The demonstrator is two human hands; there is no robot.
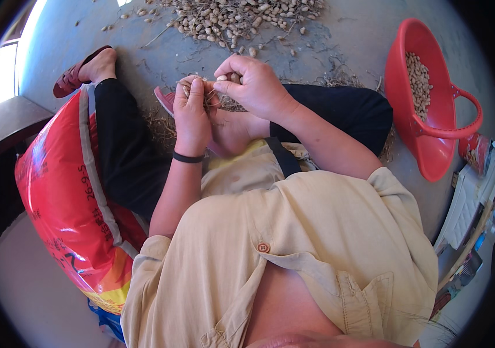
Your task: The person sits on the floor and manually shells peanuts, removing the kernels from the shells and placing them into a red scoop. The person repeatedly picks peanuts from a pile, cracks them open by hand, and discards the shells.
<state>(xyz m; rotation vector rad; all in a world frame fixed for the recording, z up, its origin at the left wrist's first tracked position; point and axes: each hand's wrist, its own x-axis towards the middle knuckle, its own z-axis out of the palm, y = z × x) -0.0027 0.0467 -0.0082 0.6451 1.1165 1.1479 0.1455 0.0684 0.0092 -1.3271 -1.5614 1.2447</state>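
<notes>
My left hand [193, 115] pinches a small tangle of dried peanut roots [206, 102] between thumb and fingers. Close beside it, my right hand [258, 85] curls around a few unshelled peanuts [232, 78], visible at its thumb and fingertips. The two hands nearly meet above my bent leg and pink slipper [167, 101]. Beyond them, a heap of unshelled peanuts mixed with stalks and roots [234, 19] lies on the concrete floor [138, 39]. To the right stands a red plastic basket [395, 78] with a handle, partly filled with loose peanuts [419, 85].
A large red printed sack [62, 187] leans against my leg on the left, near a dark table edge [8, 122]. Dry root scraps [160, 124] litter the floor around my legs. Behind the basket are a red packet [475, 152] and a white quilted item [465, 204].
</notes>
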